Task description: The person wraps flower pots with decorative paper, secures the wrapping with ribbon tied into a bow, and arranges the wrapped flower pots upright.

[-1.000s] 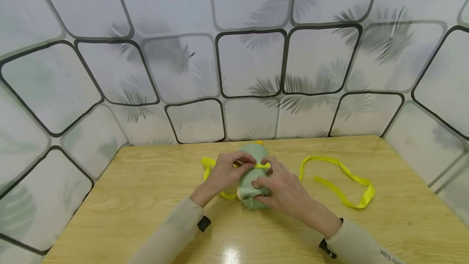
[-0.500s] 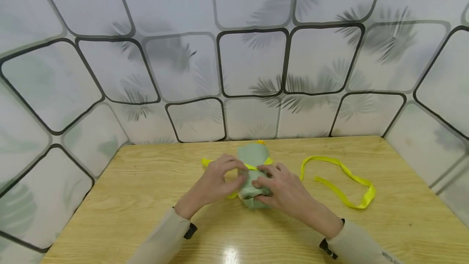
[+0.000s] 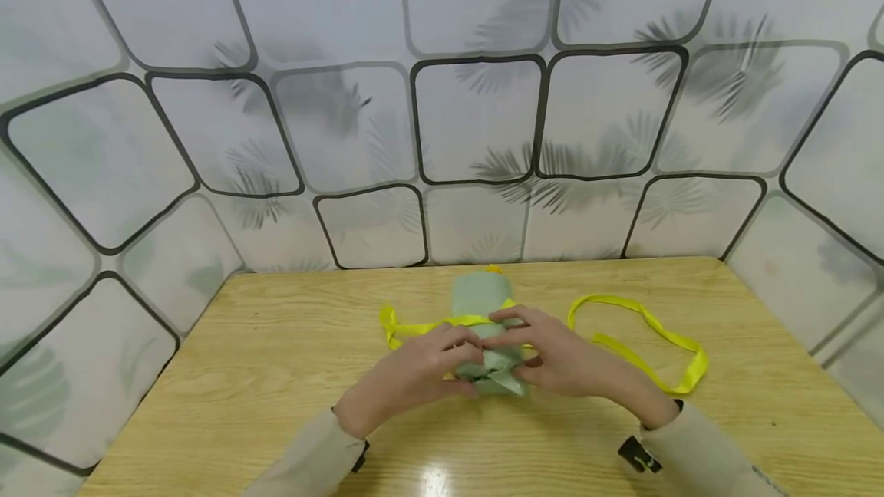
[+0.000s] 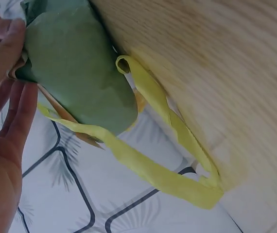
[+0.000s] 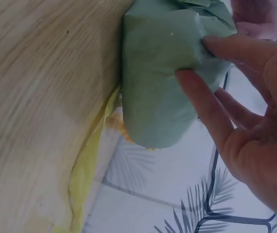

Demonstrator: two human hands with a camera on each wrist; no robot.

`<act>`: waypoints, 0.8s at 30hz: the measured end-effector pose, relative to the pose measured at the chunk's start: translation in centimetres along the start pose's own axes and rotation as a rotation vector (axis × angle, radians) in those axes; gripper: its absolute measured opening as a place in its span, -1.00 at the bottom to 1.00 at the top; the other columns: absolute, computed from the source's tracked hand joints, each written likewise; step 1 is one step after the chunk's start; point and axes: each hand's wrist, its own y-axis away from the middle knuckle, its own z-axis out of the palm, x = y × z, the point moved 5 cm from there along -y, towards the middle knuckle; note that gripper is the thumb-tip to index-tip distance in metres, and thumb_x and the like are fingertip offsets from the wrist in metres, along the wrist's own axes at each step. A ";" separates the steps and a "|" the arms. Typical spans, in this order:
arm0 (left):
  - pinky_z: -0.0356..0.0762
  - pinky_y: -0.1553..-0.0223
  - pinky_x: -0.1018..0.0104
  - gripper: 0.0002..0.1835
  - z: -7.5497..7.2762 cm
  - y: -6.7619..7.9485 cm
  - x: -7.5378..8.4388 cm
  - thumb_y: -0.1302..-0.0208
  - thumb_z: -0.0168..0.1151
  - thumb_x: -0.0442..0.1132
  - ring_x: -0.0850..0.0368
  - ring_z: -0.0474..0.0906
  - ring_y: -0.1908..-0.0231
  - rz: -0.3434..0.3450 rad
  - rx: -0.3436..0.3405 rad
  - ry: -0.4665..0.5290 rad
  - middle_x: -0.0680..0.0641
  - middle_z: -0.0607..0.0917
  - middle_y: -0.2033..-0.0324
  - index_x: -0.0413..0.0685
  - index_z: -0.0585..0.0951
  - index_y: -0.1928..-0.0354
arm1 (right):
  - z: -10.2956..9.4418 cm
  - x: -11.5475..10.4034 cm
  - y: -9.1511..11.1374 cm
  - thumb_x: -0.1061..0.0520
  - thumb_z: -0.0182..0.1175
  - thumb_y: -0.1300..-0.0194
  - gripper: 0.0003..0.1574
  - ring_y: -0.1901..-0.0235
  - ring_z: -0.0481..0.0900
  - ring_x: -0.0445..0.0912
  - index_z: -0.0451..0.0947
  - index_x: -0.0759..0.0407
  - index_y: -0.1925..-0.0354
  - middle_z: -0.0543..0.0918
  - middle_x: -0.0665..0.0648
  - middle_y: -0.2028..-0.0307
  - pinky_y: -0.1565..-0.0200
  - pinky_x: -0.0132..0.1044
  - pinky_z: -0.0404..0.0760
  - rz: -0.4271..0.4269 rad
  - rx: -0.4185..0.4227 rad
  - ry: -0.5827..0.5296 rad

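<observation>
A bundle wrapped in pale green paper [image 3: 481,294] lies on the table, its folded, creased end towards me. A yellow ribbon [image 3: 414,328] crosses it and trails off to the left. My left hand [image 3: 421,370] holds the near left side, and in the left wrist view its thumb and fingers [image 4: 24,104] are at the paper's gathered edge. My right hand [image 3: 566,355] holds the right side with bent fingers over the top. The right wrist view shows fingertips [image 5: 216,46] pressed on the paper. Bits of orange [image 5: 124,128] show at the far end.
More yellow ribbon [image 3: 691,363] lies in a loose curve on the wooden table [image 3: 290,374] at the right. A patterned cloth [image 3: 476,121] with dark outlines and leaf prints stands behind the table and along both sides.
My left hand has left the ribbon and come down to the bundle's near end. My right hand has shifted slightly right and reset its fingers. The ribbon on the left now shows more fully.
</observation>
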 end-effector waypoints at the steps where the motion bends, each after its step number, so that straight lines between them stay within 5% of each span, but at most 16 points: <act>1: 0.58 0.03 0.56 -0.60 0.1 -0.1 0.1 -0.08 0.58 -0.15 0.19 0.60 0.03 0.009 -0.008 -0.041 0.06 0.65 0.01 0.02 0.60 0.09 | -0.1 0.1 -0.1 0.43 0.34 -0.22 -0.30 -0.25 0.48 0.36 0.57 0.07 -0.31 0.42 0.37 -0.36 0.20 -0.48 0.69 -0.017 0.017 -0.007; 8: 0.54 0.25 0.57 -0.54 0.7 -0.5 1.2 -0.21 0.51 -0.11 0.21 0.54 0.16 0.096 -0.056 -0.472 0.15 0.60 -0.12 0.24 0.61 -0.15 | -0.4 1.0 0.1 0.34 0.46 -0.19 -0.24 -0.11 0.64 0.29 0.42 0.36 -0.31 0.51 0.36 -0.22 0.21 -0.44 0.73 0.026 0.093 -0.137; 12: 0.49 0.30 0.54 -0.37 0.9 -0.6 1.4 -0.23 0.49 -0.22 0.23 0.48 0.20 0.087 -0.102 -0.530 0.18 0.59 -0.12 0.39 0.56 -0.32 | -0.6 1.6 0.3 0.29 0.51 -0.16 -0.28 -0.09 0.62 0.26 0.50 0.41 -0.26 0.45 0.36 -0.19 0.19 -0.44 0.73 0.087 0.116 -0.185; 24: 0.60 -0.02 0.42 -0.43 1.6 -1.6 0.4 -0.16 0.45 0.08 0.19 0.57 0.03 -0.025 -0.070 -0.212 0.08 0.59 -0.14 0.18 0.64 -0.23 | -0.5 2.9 0.5 0.14 0.52 -0.19 -0.36 0.10 0.70 0.02 0.60 0.30 -0.20 0.59 0.20 0.03 0.19 -0.44 0.73 0.094 0.113 -0.164</act>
